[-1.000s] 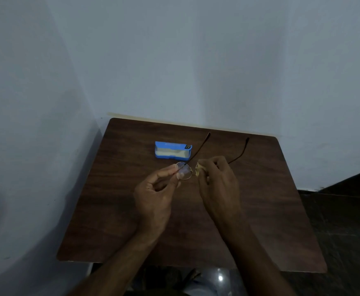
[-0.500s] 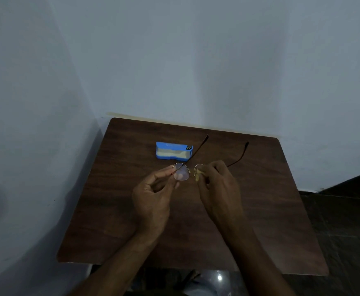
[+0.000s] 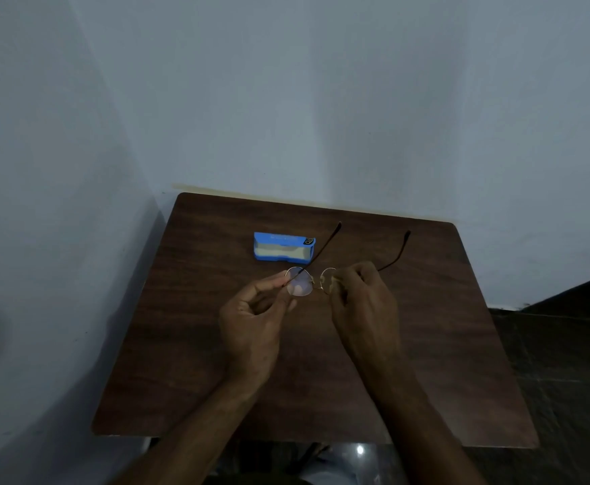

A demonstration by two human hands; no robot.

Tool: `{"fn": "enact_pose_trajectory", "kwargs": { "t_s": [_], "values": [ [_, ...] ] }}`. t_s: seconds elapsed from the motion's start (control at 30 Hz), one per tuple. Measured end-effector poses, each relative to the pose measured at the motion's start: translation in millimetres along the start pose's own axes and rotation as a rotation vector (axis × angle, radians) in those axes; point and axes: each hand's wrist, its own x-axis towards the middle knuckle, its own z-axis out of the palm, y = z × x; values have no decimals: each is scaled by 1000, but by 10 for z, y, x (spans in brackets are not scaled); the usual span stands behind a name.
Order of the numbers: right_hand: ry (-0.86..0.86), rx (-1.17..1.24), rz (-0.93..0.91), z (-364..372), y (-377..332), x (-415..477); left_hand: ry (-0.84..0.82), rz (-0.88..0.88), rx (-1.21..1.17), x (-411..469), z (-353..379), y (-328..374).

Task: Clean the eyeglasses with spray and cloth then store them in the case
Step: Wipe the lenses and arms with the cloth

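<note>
Thin gold-rimmed eyeglasses (image 3: 316,280) with dark temples spread open are held above the brown table (image 3: 188,344). My left hand (image 3: 251,327) pinches the left lens rim between thumb and forefinger. My right hand (image 3: 361,302) is closed on the right lens, with a bit of pale yellowish cloth (image 3: 332,279) showing between its fingers. The temples point away from me toward the wall. A blue glasses case (image 3: 284,246) lies open on the table just beyond the left lens, its pale lining showing. No spray bottle is in view.
The table stands in a corner, with walls close at the back and the left. Dark floor (image 3: 566,344) lies to the right of the table. Its front edge is near my forearms.
Both hands and the eyeglasses have stayed almost in place, with only a slight shift of the frame. The right fingers keep the cloth on the right lens.
</note>
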Motion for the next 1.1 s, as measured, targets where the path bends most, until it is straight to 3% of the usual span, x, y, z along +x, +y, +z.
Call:
{"fn": "enact_pose_trajectory", "kwargs": {
  "t_s": [0.27, 0.83, 1.1],
  "values": [
    [8, 32, -58, 34, -70, -5, -19, -5, -26, 49, -8, -7],
    [-5, -5, 91, 22, -1, 56, -52, -12, -82, 97, 29, -59],
    [-24, 25, 63, 38, -37, 28, -46, -5, -78, 116, 30, -15]
  ]
}}
